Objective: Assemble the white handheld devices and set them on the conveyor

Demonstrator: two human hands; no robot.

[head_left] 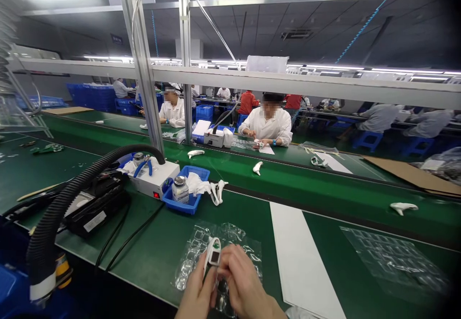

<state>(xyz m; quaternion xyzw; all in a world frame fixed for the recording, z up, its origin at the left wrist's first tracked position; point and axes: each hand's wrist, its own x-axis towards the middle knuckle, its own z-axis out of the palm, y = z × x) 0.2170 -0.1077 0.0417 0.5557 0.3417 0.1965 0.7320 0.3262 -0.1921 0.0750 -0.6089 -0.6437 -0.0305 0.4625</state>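
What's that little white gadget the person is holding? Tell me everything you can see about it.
The white gadget is a small, slim handheld device, smooth and apparently plastic, with a rounded upper end tapering downward. A dark rectangular window, perhaps a display, sits on its face; no markings are legible. It is tilted, its top leaning right, and is gripped between the left hand and right hand. It is held above a clear moulded plastic sheet lying on the green belt.

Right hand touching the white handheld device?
Touching. The head view shows the right hand with its fingers pressed against the side of the white handheld device, no gap between them.
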